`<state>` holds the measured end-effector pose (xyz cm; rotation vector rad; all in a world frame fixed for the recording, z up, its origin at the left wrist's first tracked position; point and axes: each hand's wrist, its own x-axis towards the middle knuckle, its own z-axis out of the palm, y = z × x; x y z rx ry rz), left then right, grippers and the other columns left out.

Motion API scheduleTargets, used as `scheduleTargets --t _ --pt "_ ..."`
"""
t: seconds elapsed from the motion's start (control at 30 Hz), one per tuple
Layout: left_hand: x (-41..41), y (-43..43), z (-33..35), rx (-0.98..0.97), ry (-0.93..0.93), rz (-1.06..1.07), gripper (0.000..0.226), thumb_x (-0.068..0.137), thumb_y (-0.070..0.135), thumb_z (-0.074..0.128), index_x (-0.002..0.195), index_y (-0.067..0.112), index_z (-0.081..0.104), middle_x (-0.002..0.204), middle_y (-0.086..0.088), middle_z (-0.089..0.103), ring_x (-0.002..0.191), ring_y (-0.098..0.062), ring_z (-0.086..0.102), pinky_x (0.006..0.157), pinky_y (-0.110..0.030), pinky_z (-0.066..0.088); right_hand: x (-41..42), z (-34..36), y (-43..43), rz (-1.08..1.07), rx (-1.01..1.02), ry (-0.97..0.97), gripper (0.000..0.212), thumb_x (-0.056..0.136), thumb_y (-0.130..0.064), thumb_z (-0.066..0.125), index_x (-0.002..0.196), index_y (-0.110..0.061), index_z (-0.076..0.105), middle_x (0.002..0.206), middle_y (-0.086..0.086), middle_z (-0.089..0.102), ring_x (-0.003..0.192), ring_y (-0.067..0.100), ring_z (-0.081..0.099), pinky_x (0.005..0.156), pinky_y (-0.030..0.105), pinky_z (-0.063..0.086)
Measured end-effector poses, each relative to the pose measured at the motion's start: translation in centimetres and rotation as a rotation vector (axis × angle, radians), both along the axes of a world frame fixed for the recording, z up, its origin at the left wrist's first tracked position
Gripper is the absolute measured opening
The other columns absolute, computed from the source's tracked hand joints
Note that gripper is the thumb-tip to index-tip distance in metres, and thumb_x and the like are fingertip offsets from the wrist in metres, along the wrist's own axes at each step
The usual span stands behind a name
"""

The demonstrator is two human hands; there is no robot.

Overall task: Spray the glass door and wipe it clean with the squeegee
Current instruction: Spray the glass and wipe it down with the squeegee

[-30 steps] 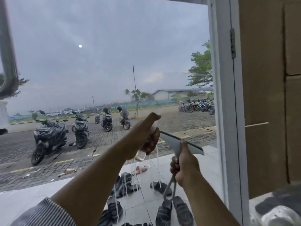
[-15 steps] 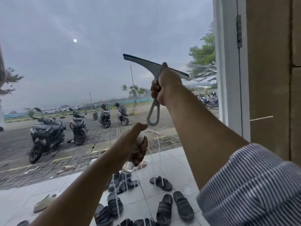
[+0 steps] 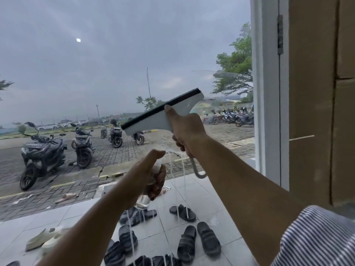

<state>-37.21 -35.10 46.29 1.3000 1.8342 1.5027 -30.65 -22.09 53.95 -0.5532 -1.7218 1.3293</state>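
The glass door [image 3: 96, 73] fills the view, with white foam streaks running down its lower middle. My right hand [image 3: 187, 129] grips the handle of a grey squeegee [image 3: 153, 120] with a black rubber blade, index finger laid along the head. The blade is tilted, its right end higher, against the glass. Below it my left hand [image 3: 151, 173] holds a clear spray bottle [image 3: 143, 202], thumb on top; most of the bottle is hidden by the fingers.
The white door frame [image 3: 267, 93] with a hinge stands at the right, beside a brown wall [image 3: 315, 93]. Through the glass lie several sandals [image 3: 184, 212] on white tiles and parked scooters [image 3: 40, 154] on paving.
My right hand has brought the squeegee down from high on the glass and turned the blade so that its left end now sits lower. The left hand with the bottle stayed about where it was.
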Motion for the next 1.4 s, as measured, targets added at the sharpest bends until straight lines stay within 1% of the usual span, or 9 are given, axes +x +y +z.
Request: scheduleTargets --t 0.13,0.27,0.43,0.57,0.77,0.9,1.03,1.17,1.4 --pt "0.3 0.3 -0.5 0.001 0.009 -0.012 0.057 0.084 0.060 0.044 0.050 0.014 0.044 0.047 -0.005 0.041 0.040 -0.017 0.035 0.046 -0.023 0.030 3.0 -0.8 2.2 -0.122 0.377 -0.186 0.055 0.087 -0.063 0.063 0.090 -0.008 0.059 0.069 0.000 0.056 0.059 0.019 0.056 0.049 0.025 0.037" --pt "1.0 0.7 -0.5 -0.004 0.006 -0.009 0.063 0.096 0.056 0.041 0.051 0.013 0.044 0.047 -0.006 0.040 0.040 -0.018 0.035 0.047 -0.024 0.029 5.4 -0.1 4.1 -0.257 0.586 -0.427 0.058 0.086 -0.070 0.058 0.077 -0.013 0.051 0.072 0.001 0.054 0.062 0.016 0.055 0.051 0.028 0.036" --pt "1.8 0.2 0.2 0.006 0.027 -0.006 0.063 0.096 0.056 0.041 0.050 0.014 0.044 0.047 -0.005 0.040 0.041 -0.017 0.034 0.045 -0.023 0.030 5.4 -1.2 5.7 -0.212 0.443 -0.398 0.065 0.084 -0.071 0.059 0.096 -0.007 0.059 0.081 0.007 0.062 0.066 0.022 0.060 0.057 0.032 0.046" --pt "2.1 -1.1 0.8 0.008 0.025 0.025 0.064 0.099 0.052 0.038 0.048 0.014 0.044 0.046 -0.005 0.039 0.041 -0.017 0.033 0.045 -0.022 0.029 6.9 -4.1 7.4 -0.176 0.164 -0.288 0.062 0.083 -0.066 0.065 0.095 -0.005 0.061 0.066 0.007 0.056 0.045 0.018 0.047 0.043 0.025 0.033" --pt "2.4 -2.9 1.0 0.000 0.017 0.060 0.062 0.099 0.050 0.036 0.049 0.012 0.043 0.046 -0.006 0.037 0.041 -0.017 0.032 0.044 -0.021 0.027 8.1 -5.6 8.0 -0.198 0.086 -0.265 0.053 0.087 -0.058 0.066 0.088 -0.006 0.059 0.058 0.008 0.053 0.036 0.016 0.040 0.038 0.019 0.029" --pt "3.2 -3.4 0.8 0.006 0.011 0.054 0.063 0.099 0.050 0.036 0.049 0.012 0.042 0.046 -0.006 0.037 0.041 -0.017 0.032 0.045 -0.022 0.027 8.0 -5.1 7.0 -0.215 0.170 -0.202 0.058 0.086 -0.058 0.067 0.099 -0.002 0.063 0.068 0.006 0.057 0.049 0.018 0.050 0.044 0.025 0.034" --pt "3.6 -3.6 0.9 0.037 0.038 0.042 0.059 0.086 0.059 0.042 0.047 0.014 0.044 0.045 -0.005 0.038 0.039 -0.017 0.033 0.046 -0.023 0.027 6.8 -3.2 4.3 -0.225 0.497 -0.184 0.060 0.087 -0.064 0.060 0.092 -0.004 0.066 0.067 -0.003 0.056 0.059 0.011 0.057 0.048 0.024 0.038" --pt "3.7 -3.4 0.6 0.029 0.061 0.055 0.057 0.081 0.061 0.042 0.047 0.016 0.046 0.045 -0.004 0.040 0.040 -0.017 0.034 0.046 -0.023 0.028 4.9 -1.2 1.6 -0.241 0.745 -0.326 0.060 0.090 -0.069 0.051 0.088 -0.010 0.059 0.070 -0.001 0.056 0.060 0.015 0.056 0.053 0.026 0.040" --pt "3.3 -2.3 0.2 0.007 0.054 0.045 0.057 0.081 0.060 0.042 0.048 0.014 0.043 0.046 -0.005 0.037 0.042 -0.017 0.031 0.045 -0.023 0.029 4.9 -2.6 5.0 -0.265 0.585 -0.353 0.066 0.088 -0.076 0.045 0.085 -0.010 0.055 0.071 0.001 0.055 0.068 0.023 0.060 0.059 0.032 0.044"
